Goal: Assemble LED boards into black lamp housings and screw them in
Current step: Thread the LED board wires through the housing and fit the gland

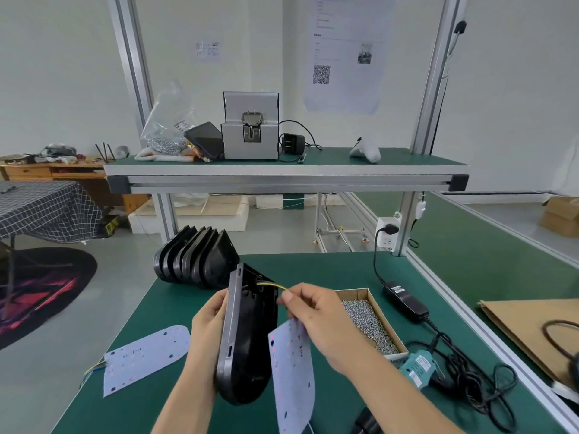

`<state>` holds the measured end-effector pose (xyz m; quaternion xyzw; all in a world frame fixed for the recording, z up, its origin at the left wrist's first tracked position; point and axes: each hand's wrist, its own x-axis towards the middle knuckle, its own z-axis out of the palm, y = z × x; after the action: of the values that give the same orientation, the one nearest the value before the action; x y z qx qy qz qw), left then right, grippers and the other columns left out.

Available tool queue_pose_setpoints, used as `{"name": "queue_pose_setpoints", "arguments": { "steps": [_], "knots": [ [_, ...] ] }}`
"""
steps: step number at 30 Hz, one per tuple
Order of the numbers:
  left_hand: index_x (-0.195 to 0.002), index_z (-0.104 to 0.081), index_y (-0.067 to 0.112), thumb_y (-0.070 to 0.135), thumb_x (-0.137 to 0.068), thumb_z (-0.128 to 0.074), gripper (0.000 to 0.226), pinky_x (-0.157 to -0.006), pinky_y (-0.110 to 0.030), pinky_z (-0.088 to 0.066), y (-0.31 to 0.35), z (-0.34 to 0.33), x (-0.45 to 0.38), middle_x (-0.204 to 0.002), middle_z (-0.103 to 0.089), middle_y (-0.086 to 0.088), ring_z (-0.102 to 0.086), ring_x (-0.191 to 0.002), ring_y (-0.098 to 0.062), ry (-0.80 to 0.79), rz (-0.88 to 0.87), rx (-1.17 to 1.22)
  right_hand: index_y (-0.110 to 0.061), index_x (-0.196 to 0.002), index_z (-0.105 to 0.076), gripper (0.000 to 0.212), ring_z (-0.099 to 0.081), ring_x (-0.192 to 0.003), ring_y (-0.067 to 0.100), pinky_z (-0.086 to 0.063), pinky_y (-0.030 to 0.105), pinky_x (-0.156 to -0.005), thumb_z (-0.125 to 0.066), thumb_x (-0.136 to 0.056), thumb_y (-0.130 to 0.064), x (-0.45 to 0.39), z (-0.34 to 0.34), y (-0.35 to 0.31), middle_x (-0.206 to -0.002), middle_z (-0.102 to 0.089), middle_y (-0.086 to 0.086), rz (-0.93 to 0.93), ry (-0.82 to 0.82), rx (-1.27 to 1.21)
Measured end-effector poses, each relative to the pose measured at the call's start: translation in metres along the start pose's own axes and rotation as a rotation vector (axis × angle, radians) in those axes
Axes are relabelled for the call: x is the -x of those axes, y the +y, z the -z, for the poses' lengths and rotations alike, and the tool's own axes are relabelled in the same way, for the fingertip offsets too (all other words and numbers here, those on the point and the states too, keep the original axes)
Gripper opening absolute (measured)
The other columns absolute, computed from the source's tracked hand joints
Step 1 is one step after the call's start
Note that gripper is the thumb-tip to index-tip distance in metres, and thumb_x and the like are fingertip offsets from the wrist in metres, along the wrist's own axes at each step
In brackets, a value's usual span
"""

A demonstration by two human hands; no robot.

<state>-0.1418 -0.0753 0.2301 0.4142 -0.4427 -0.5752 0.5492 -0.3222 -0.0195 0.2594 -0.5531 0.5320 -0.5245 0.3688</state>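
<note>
The left hand (209,324) has its grip closed around the long edge of a black lamp housing (247,346). It holds the housing up on its side, off the green surface (319,270), with the open inside turned toward the right hand. The left fingers are behind the housing, so only the thumb side shows.

The right hand (316,314) has its grip closed too. Its thumb and first finger pinch thin yellow wires (275,286). The wires run from that pinch into the top of the housing. A white LED board (293,380) hangs down just under the right hand, beside the housing. I cannot tell if the other right fingers touch the board.

To the left of the left grip, a second LED board (145,358) lies flat on the surface, with small wires at its far left end. Behind both hands, a stack of black housings (194,260) leans in a row on the surface.

Just right of the right grip sits a cardboard box of screws (369,324), full of small silver screws. In front of the box, close to the right arm, lies a teal electric screwdriver (418,369). Its black cables go up to a black power brick (405,300), farther right of the right grip.
</note>
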Motion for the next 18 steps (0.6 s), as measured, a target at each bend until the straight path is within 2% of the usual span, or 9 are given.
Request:
{"name": "queue_pose_setpoints", "arguments": {
  "steps": [3, 5, 6, 7, 9, 12, 14, 16, 18],
  "knots": [
    [-0.087, -0.081, 0.018, 0.01, -0.096, -0.067, 0.019, -0.055, -0.03, -0.052, -0.002, -0.005, 0.006, -0.072, -0.069, -0.009, -0.06, -0.058, -0.02, -0.052, 0.104, 0.096, -0.033, -0.065, -0.073, 0.042, -0.05, -0.072, 0.016, -0.039, 0.029, -0.069, -0.063, -0.104, -0.021, -0.007, -0.005, -0.01, -0.07, -0.064, 0.004, -0.016, 0.088, -0.102],
    [-0.078, -0.082, 0.02, 0.009, -0.095, -0.065, 0.025, -0.047, -0.027, -0.053, -0.005, -0.009, 0.01, -0.068, -0.07, -0.005, -0.062, -0.051, -0.016, -0.068, 0.158, 0.167, -0.034, -0.058, -0.069, 0.048, -0.06, -0.079, 0.01, -0.044, 0.024, -0.073, -0.063, -0.104, -0.021, -0.012, -0.009, -0.015, -0.087, -0.075, 0.009, -0.019, 0.13, -0.113],
    [-0.08, -0.083, 0.021, 0.013, -0.094, -0.065, 0.024, -0.048, -0.027, -0.054, -0.007, -0.011, 0.011, -0.071, -0.072, -0.006, -0.065, -0.052, -0.017, -0.081, 0.176, 0.193, -0.035, -0.058, -0.07, 0.048, -0.061, -0.079, 0.007, -0.045, 0.02, -0.072, -0.063, -0.104, -0.022, -0.015, -0.011, -0.017, -0.088, -0.076, 0.008, -0.014, 0.152, -0.103],
    [-0.088, -0.084, 0.021, 0.021, -0.092, -0.066, 0.018, -0.055, -0.03, -0.058, -0.009, -0.013, 0.013, -0.08, -0.077, -0.007, -0.07, -0.06, -0.02, -0.105, 0.209, 0.224, -0.034, -0.063, -0.073, 0.043, -0.06, -0.075, 0.005, -0.045, 0.017, -0.069, -0.064, -0.103, -0.022, -0.017, -0.013, -0.019, -0.08, -0.075, 0.003, -0.008, 0.178, -0.094],
    [-0.112, -0.081, 0.017, 0.044, -0.092, -0.061, 0.038, -0.079, -0.041, -0.06, -0.014, -0.014, 0.015, -0.113, -0.078, -0.012, -0.077, -0.093, -0.027, -0.17, 0.289, 0.335, -0.025, -0.078, -0.078, 0.029, -0.058, -0.067, 0.005, -0.045, 0.016, -0.065, -0.064, -0.103, -0.022, -0.022, -0.018, -0.021, -0.067, -0.068, -0.009, -0.006, 0.245, -0.077],
    [-0.124, -0.077, 0.022, 0.079, -0.092, -0.044, 0.073, -0.097, -0.044, -0.056, -0.018, -0.007, 0.018, -0.133, -0.07, -0.009, -0.07, -0.121, -0.025, -0.253, 0.297, 0.492, -0.019, -0.086, -0.077, 0.021, -0.068, -0.077, 0.015, -0.052, 0.03, -0.074, -0.064, -0.102, -0.023, -0.026, -0.023, -0.018, -0.079, -0.075, -0.003, -0.001, 0.351, -0.03],
    [-0.135, -0.069, 0.025, 0.09, -0.075, -0.056, 0.089, -0.106, -0.047, -0.051, -0.014, -0.007, 0.025, -0.139, -0.067, -0.007, -0.061, -0.133, -0.03, -0.322, 0.265, 0.496, -0.021, -0.089, -0.077, 0.019, -0.068, -0.079, 0.015, -0.052, 0.03, -0.075, -0.064, -0.102, -0.025, -0.028, -0.024, -0.017, -0.081, -0.075, -0.004, 0.008, 0.393, -0.007],
    [-0.13, -0.072, 0.028, 0.081, -0.075, -0.063, 0.077, -0.095, -0.037, -0.058, -0.013, -0.011, 0.029, -0.132, -0.072, -0.004, -0.065, -0.124, -0.029, -0.317, 0.169, 0.379, -0.021, -0.089, -0.077, 0.019, -0.065, -0.076, 0.011, -0.05, 0.026, -0.072, -0.063, -0.102, -0.027, -0.03, -0.026, -0.017, -0.081, -0.075, -0.005, 0.017, 0.406, 0.011],
    [-0.138, -0.064, 0.021, 0.063, -0.082, -0.068, 0.071, -0.089, -0.036, -0.06, -0.01, -0.017, 0.032, -0.133, -0.069, -0.011, -0.067, -0.117, -0.03, -0.321, 0.115, 0.305, -0.02, -0.087, -0.076, 0.02, -0.06, -0.071, 0.01, -0.048, 0.027, -0.069, -0.064, -0.102, -0.027, -0.031, -0.028, -0.018, -0.078, -0.073, -0.002, 0.038, 0.406, 0.034]
  ]
}}
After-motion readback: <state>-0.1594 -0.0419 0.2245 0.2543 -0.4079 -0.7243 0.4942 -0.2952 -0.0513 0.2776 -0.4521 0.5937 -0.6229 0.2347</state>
